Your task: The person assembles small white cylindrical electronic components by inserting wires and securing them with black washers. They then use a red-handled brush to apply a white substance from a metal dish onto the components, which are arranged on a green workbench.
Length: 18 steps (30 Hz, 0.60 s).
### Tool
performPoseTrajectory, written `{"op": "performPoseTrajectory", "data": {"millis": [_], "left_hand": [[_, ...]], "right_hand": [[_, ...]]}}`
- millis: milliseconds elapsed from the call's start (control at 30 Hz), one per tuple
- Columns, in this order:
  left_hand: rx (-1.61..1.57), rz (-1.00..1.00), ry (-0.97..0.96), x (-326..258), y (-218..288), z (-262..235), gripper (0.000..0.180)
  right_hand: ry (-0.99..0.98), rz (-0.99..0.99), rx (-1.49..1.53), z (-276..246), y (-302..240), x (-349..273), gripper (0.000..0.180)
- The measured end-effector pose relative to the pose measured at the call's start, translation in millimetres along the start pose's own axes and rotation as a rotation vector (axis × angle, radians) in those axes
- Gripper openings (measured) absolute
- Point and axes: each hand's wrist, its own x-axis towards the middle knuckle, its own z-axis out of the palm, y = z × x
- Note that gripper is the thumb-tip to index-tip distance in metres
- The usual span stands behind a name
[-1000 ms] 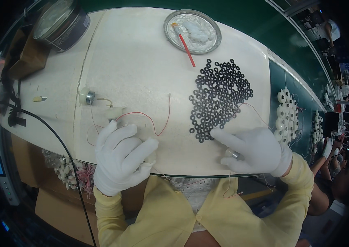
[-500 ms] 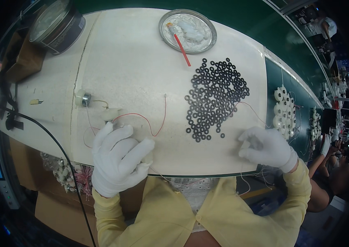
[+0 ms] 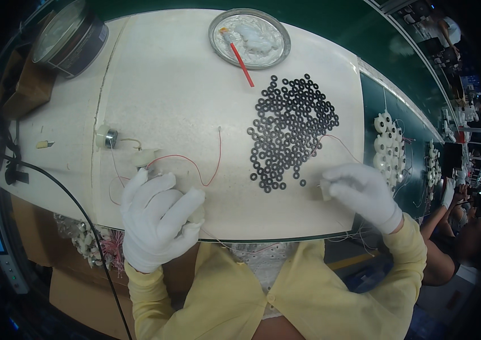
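My left hand point(image 3: 161, 224), in a white glove, is at the table's front edge with its fingers curled. A whitish piece point(image 3: 196, 215) shows partly between its thumb and fingers; the rest is hidden. Just beyond its fingertips lies a white plastic part point(image 3: 147, 158), with a red wire point(image 3: 198, 170) curving off to the right. Farther left a white part with a metal cylinder point(image 3: 111, 137) lies on its side. My gloved right hand point(image 3: 363, 195) pinches a small whitish plastic part point(image 3: 325, 190) above the table. A red wire point(image 3: 339, 140) arcs between that hand and many black rings point(image 3: 285, 130).
A round metal dish point(image 3: 215, 48) of white paste, with a red-handled brush point(image 3: 243, 67), stands at the far side. A large tin point(image 3: 76, 48) and a black cable point(image 3: 59, 175) are at left. White parts with wires point(image 3: 388, 147) stand in rows at right.
My right hand has turned slightly, and the whitish part at its fingertips now shows. The strand that hung below it has lifted. My left hand keeps its pose; the whole view has shifted a little.
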Motion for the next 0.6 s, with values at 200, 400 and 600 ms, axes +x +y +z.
{"op": "performPoseTrajectory", "data": {"millis": [200,400,600], "left_hand": [[0.015,-0.006,0.001,-0.4,0.7,0.2,0.048],[0.018,-0.014,-0.012,0.3,0.8,-0.8,0.048],[0.021,-0.017,0.003,-1.0,0.5,0.3,0.048]], "right_hand": [[-0.044,0.253,0.133,-3.5,-20.1,9.4,0.031],[-0.032,0.279,0.069,-3.2,-22.5,11.3,0.031],[0.015,0.203,0.026,12.8,-20.5,18.1,0.030]]}}
